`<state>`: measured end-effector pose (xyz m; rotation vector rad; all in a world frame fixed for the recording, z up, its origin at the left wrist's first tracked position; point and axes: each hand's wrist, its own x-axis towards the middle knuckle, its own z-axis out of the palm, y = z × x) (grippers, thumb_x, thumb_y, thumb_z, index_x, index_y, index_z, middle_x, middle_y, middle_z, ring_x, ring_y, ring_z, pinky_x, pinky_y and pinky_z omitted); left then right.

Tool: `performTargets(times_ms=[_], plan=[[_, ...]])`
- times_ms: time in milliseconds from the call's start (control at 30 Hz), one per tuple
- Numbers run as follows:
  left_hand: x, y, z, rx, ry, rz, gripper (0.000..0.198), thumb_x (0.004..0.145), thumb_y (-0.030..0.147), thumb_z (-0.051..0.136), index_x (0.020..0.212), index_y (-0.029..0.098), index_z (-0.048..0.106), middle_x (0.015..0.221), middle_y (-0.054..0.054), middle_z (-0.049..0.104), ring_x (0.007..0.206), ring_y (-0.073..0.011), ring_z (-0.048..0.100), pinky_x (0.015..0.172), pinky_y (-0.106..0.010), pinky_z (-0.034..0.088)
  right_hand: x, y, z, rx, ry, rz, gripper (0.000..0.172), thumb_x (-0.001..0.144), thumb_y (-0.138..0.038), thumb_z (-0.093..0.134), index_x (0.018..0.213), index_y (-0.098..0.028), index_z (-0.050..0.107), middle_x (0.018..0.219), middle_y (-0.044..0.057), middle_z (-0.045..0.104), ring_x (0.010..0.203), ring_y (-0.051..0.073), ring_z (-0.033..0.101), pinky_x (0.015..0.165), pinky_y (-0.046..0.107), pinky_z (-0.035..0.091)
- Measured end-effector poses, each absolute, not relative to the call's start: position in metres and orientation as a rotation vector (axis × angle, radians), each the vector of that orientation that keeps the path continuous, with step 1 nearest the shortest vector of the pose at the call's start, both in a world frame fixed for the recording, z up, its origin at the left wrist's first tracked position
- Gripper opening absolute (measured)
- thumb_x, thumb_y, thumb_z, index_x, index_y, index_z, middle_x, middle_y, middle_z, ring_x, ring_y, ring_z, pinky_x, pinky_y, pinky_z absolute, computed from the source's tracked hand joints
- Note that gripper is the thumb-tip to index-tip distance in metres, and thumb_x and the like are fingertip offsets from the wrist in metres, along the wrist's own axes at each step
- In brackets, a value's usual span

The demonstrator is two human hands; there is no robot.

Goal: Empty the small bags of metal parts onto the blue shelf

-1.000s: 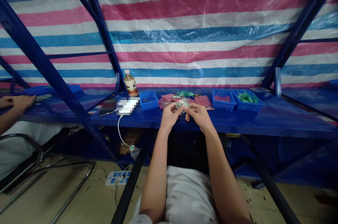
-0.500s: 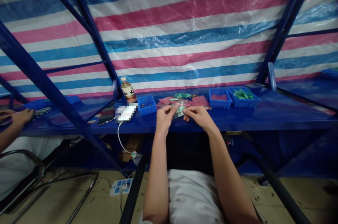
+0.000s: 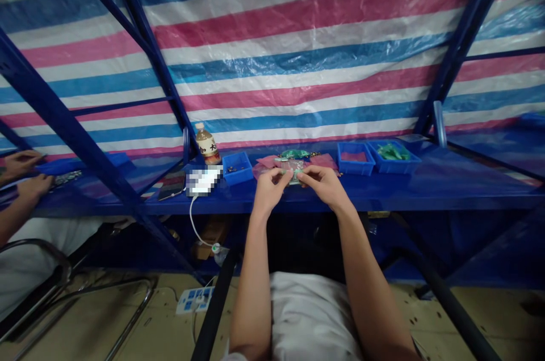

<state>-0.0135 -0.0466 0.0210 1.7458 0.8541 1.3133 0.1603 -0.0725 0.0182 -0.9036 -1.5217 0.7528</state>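
On my feed, a pink, white and blue striped plastic tarpaulin (image 3: 298, 49) fills the upper frame behind a dark blue steel shelving rack (image 3: 140, 49), whose struts rise toward 11 and 1 o'clock. Down at 6 o'clock, past the wearer's forearms, I can see a tan floor (image 3: 489, 315), with a white power strip (image 3: 193, 299) lying on it toward 7 o'clock.

A glossy blue shelf board (image 3: 447, 186) crosses mid-frame. At 9 o'clock, a co-worker's hand (image 3: 32, 189) is just beside a shallow blue tray (image 3: 80, 163) and some small glinting parts (image 3: 66, 178).

Along the board, from left to right, I count a brown-capped plastic bottle (image 3: 206, 145), a dark smartphone (image 3: 171, 191), a pixelated white block (image 3: 203, 180) trailing a thin white cable (image 3: 192, 225), and a small blue plastic tray of metal bits (image 3: 237, 168). Further right sit a blue plastic tray lined with pink (image 3: 356, 159) and a blue plastic tray of green pieces (image 3: 394, 155).

At 12 o'clock from the wearer's forearms, the left hand (image 3: 270, 191) and right hand (image 3: 321, 184) are curled inward, their fingertips (image 3: 284, 175) pinching a small clear plastic packet (image 3: 293, 171) from either side. It is held over loose flat pink packets (image 3: 267, 161), and I cannot tell whether it touches them.
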Motion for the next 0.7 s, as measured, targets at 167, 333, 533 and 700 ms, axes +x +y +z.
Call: performTargets(times_ms=[167,333,533,700], plan=[[-0.0122,-0.0522,0.0224,1.765,0.709,1.203,0.042,0.078,0.043,0.074,0.109,0.015,0.071,0.099,-0.009,0.073,0.077,-0.0177,0.063,0.057,-0.023,0.044,0.1598,-0.0732,0.0188,-0.895,-1.479,0.743,0.037,0.08,-0.056,0.069,0.075,-0.019,0.067,0.068,0.001,0.063,0.066,0.016,0.059,0.065,0.028,0.048],[-0.0115,-0.0546,0.0223,1.747,0.725,1.239,0.039,0.079,0.042,0.074,0.107,0.015,0.072,0.095,-0.008,0.073,0.077,-0.0184,0.064,0.061,-0.025,0.046,0.1576,-0.075,0.0189,-0.887,-1.469,0.783,0.04,0.079,-0.059,0.068,0.076,-0.019,0.063,0.069,0.0,0.062,0.065,0.015,0.059,0.065,0.028,0.05],[-0.0124,-0.0565,0.0226,1.694,0.699,1.253,0.036,0.079,0.04,0.074,0.103,0.014,0.072,0.08,-0.005,0.07,0.062,-0.0132,0.057,0.049,-0.021,0.038,0.1551,-0.0773,0.0194,-0.853,-1.449,0.827,0.034,0.079,-0.053,0.071,0.088,-0.021,0.062,0.077,0.0,0.064,0.067,0.015,0.06,0.064,0.027,0.05],[-0.0116,-0.0575,0.023,1.645,0.681,1.256,0.034,0.079,0.041,0.074,0.1,0.014,0.072,0.074,-0.004,0.068,0.061,-0.0139,0.056,0.048,-0.022,0.037,0.1542,-0.0798,0.0221,-0.815,-1.51,0.827,0.031,0.082,-0.052,0.068,0.087,-0.021,0.066,0.079,0.001,0.066,0.072,0.017,0.062,0.068,0.029,0.05]])
